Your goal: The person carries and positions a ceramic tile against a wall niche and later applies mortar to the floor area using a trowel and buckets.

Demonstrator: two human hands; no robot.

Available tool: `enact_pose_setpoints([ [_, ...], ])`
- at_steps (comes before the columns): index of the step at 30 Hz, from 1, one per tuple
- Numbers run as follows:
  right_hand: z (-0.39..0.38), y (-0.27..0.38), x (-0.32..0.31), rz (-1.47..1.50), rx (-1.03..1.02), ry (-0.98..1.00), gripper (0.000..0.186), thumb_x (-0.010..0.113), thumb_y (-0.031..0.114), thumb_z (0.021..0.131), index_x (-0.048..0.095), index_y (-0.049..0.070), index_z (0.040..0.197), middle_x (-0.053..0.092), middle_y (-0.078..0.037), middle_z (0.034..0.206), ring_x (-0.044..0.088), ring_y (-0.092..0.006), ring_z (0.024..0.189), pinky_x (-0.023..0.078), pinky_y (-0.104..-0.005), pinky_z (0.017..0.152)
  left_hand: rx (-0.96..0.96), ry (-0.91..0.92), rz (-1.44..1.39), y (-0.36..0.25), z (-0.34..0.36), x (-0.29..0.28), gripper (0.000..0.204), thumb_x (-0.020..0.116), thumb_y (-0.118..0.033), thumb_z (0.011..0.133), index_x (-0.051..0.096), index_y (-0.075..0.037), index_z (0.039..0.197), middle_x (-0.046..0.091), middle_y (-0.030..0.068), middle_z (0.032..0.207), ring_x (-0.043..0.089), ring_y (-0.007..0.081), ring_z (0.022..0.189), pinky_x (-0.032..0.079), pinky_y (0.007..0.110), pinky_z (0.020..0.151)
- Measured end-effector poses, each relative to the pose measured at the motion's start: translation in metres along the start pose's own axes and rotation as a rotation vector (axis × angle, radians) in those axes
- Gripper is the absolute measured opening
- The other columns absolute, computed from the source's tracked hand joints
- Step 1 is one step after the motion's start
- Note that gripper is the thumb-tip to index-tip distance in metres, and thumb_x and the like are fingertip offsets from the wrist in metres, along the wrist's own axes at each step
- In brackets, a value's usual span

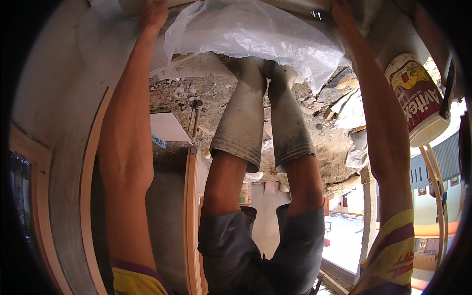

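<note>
A wrinkled, translucent plastic sheet spans the upper centre of the frame between the left hand and the right hand, both cropped by the upper edge, so that whether either grasps anything cannot be told. At upper right, a cylindrical bucket bears pale lettering on a dark red label with a yellow patch; at lower right, red print marks a yellow-and-purple sleeve. Mud-smeared, ridged-topped rubber boots stand at centre, amid coarse, broken rubble.
</note>
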State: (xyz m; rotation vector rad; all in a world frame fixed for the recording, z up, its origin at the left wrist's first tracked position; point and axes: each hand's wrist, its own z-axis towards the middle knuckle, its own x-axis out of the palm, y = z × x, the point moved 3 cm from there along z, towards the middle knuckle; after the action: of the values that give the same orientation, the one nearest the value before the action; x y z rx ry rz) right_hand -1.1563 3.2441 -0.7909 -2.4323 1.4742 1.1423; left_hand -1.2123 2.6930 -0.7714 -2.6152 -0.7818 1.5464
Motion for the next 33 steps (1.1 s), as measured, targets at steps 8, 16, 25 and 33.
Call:
enact_pose_setpoints([
  [8, -0.025, 0.023, 0.003, -0.062, -0.068, -0.198, 0.041, 0.059, 0.026, 0.094, 0.064, 0.002, 0.127, 0.07, -0.023, 0.12, 0.065, -0.0382, 0.114, 0.05, -0.0479, 0.097, 0.023, 0.082, 0.07, -0.003, 0.003, -0.002, 0.058, 0.051, -0.045, 0.098, 0.062, 0.006, 0.124, 0.069, 0.0273, 0.116, 0.064, 0.0442, 0.113, 0.047, 0.049, 0.097],
  [16, 0.005, -0.002, -0.003, -0.071, -0.033, 0.055, 0.037, 0.053, 0.03, 0.095, 0.073, 0.002, 0.109, 0.073, -0.016, 0.105, 0.068, -0.0285, 0.099, 0.052, -0.0442, 0.086, -0.24, 0.106, -0.185, 0.011, 0.008, 0.012, 0.049, 0.055, -0.038, 0.101, 0.065, 0.004, 0.122, 0.072, 0.0178, 0.109, 0.067, 0.0268, 0.102, 0.051, 0.038, 0.092],
  [25, -0.007, -0.002, -0.009, 0.748, 0.1, 0.496, 0.031, 0.048, 0.028, 0.101, 0.069, 0.007, 0.11, 0.072, -0.009, 0.103, 0.066, -0.0208, 0.093, 0.052, -0.0371, 0.082, -0.285, 0.248, -0.633, 0.03, 0.019, 0.021, 0.056, 0.059, -0.042, 0.102, 0.058, 0.006, 0.131, 0.068, 0.0145, 0.115, 0.064, 0.022, 0.1, 0.053, 0.036, 0.089],
  [33, 0.002, -0.004, -0.011, 0.783, 0.164, 0.437, 0.032, 0.049, 0.028, 0.098, 0.067, 0.004, 0.107, 0.072, -0.011, 0.104, 0.066, -0.0239, 0.091, 0.052, -0.0382, 0.083, -0.24, 0.216, -0.606, 0.04, 0.029, 0.023, 0.055, 0.059, -0.039, 0.103, 0.058, 0.009, 0.132, 0.066, 0.0175, 0.121, 0.063, 0.0244, 0.105, 0.052, 0.036, 0.094],
])
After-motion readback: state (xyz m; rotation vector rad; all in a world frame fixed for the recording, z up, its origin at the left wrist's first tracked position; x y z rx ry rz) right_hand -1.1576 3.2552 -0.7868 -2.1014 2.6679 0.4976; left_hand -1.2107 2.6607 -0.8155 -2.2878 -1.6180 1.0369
